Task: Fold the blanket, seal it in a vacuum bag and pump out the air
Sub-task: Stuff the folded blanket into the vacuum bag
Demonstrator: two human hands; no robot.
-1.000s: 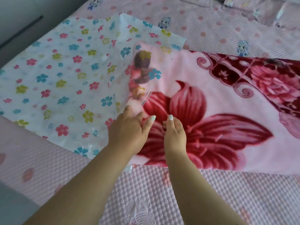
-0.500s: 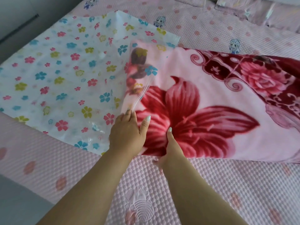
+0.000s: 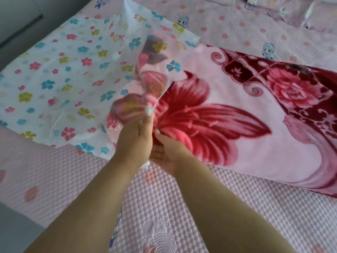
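A folded pink blanket (image 3: 246, 128) with large red flowers lies across the bed, its left end inside the mouth of a clear vacuum bag (image 3: 60, 79) printed with small coloured flowers. My left hand (image 3: 135, 137) grips the bag's raised open edge at the near corner, thumb up along the plastic. My right hand (image 3: 166, 152) sits just under and right of it, fingers closed on the blanket's near left corner. The two hands touch. The blanket's end shows blurred through the plastic.
Everything rests on a pink quilted bed cover (image 3: 200, 207) with dots and cartoon figures. Pillows (image 3: 291, 10) lie at the far right. A grey floor and wall (image 3: 18, 19) run along the bed's left side.
The bag's open edge has been lifted and drawn further over the blanket's left end. My right hand has dropped under the blanket's near corner and closed up against my left hand.
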